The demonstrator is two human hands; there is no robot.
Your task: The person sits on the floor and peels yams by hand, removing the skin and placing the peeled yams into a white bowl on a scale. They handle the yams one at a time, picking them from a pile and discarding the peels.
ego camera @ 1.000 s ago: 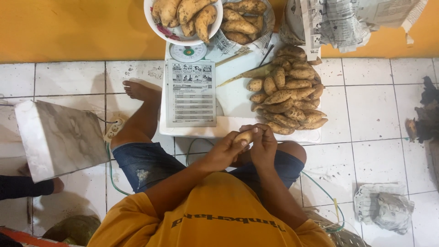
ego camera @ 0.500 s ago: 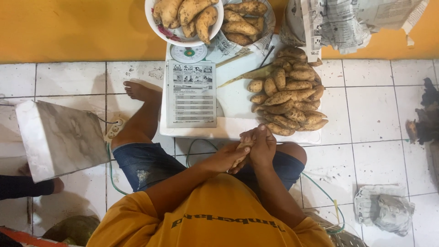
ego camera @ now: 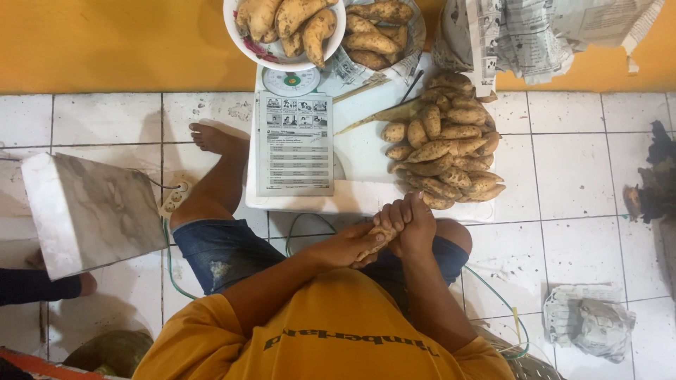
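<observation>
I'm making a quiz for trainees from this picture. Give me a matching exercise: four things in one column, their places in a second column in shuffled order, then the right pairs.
Things:
1. sweet potato
2. white bowl
3. marble slab
4. crumpled newspaper

Places:
A. leaning on the tiles beside the left leg
B. between left hand and right hand
C. on the floor tiles at the person's right
D. on top of the scale, filled with sweet potatoes

Pairs: 1-B, 2-D, 3-A, 4-C
</observation>
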